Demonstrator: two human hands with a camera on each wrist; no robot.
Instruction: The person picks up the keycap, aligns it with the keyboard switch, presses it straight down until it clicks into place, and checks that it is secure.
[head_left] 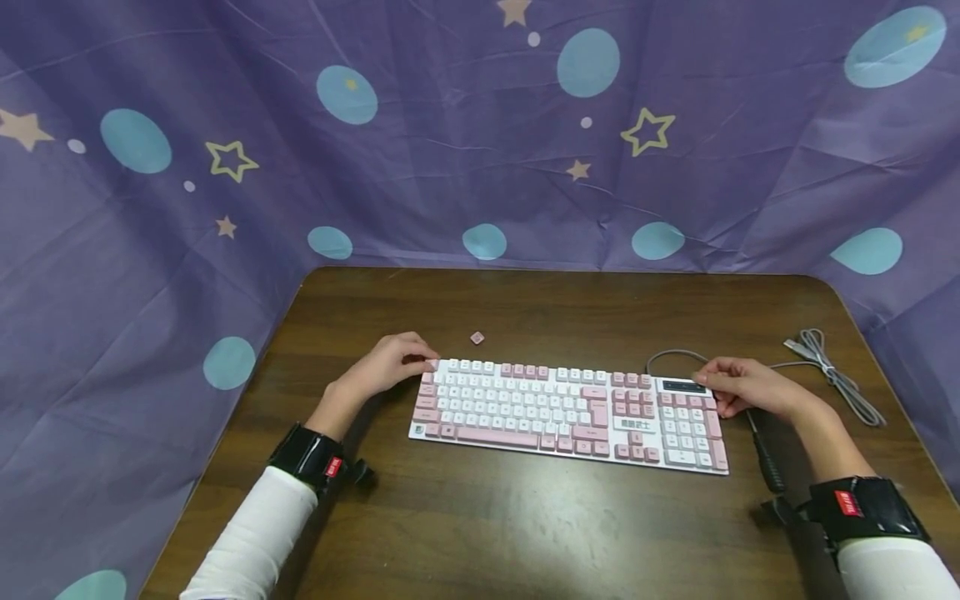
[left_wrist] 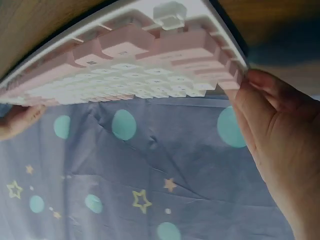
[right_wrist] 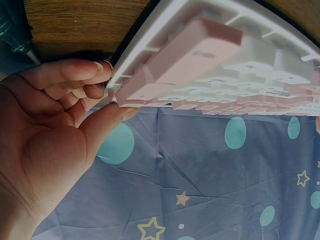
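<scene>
A pink-and-white keyboard (head_left: 525, 408) lies at a slight slant across the middle of the wooden table. My left hand (head_left: 390, 363) pinches its far left corner, and my right hand (head_left: 738, 385) grips its far right edge beside the dark panel. In the right wrist view, the thumb of the right hand (right_wrist: 55, 125) lies over the top edge while the fingers curl at the side. The left wrist view shows a bare white switch (left_wrist: 170, 15) at the keyboard's near left corner. Behind the keyboard sits a loose pink keycap (head_left: 477, 337).
A grey cable (head_left: 847, 387), tied in a bundle with its USB plug, lies at the right of the table (head_left: 570, 533). Its cord runs behind the right hand to the keyboard. A purple patterned cloth (head_left: 450, 167) hangs behind the table.
</scene>
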